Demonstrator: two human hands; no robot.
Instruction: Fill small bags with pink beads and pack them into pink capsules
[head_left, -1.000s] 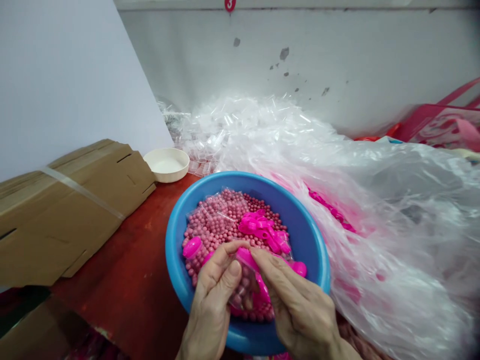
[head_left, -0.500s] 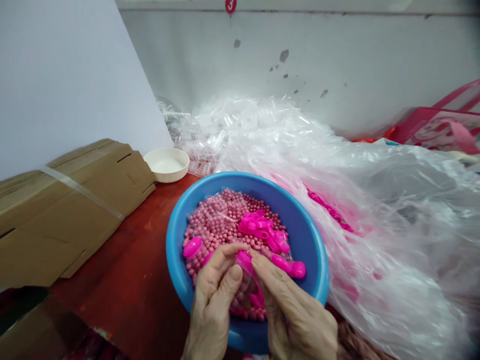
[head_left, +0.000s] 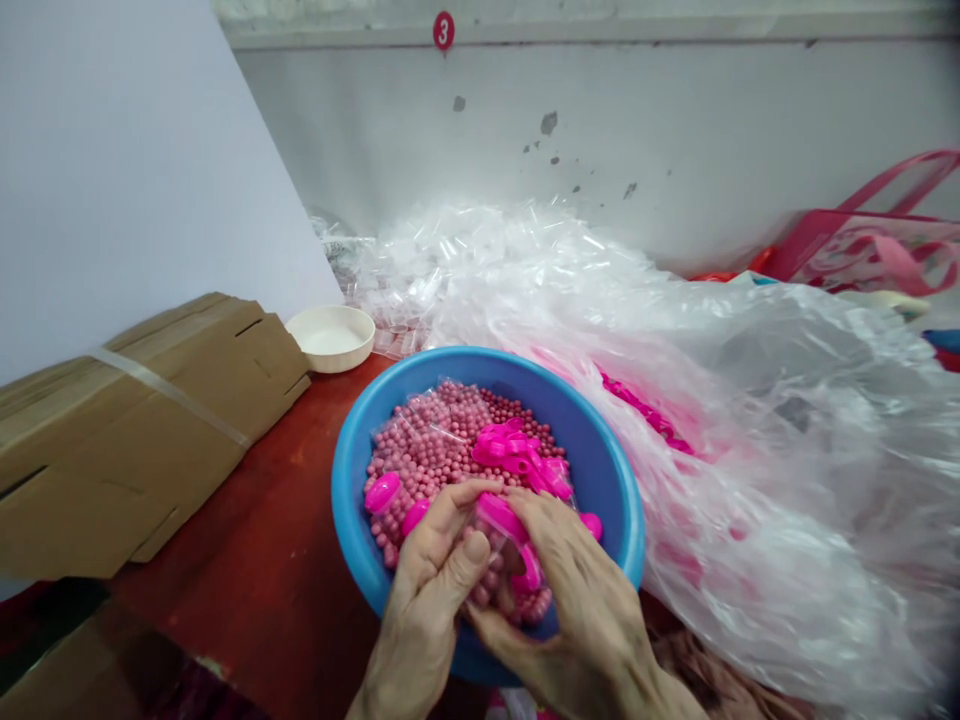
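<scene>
Red tabletop bore blue basin. Left hand and right hand gripped clear container; beads risked spilling if pink cap (seating unclear) slipped.

"Can we see the whole clear container?"
"No, our left hand and right hand cover its sides, and we can't tell where the right fingertips press."
"And the blue basin?"
"We're blocking part of its near rim."
"What's cut off?"
"The cardboard stack at the left edge, the pink bag at the right. Under the plastic sheeting, the pink pieces look too blurred for us to name."
</scene>
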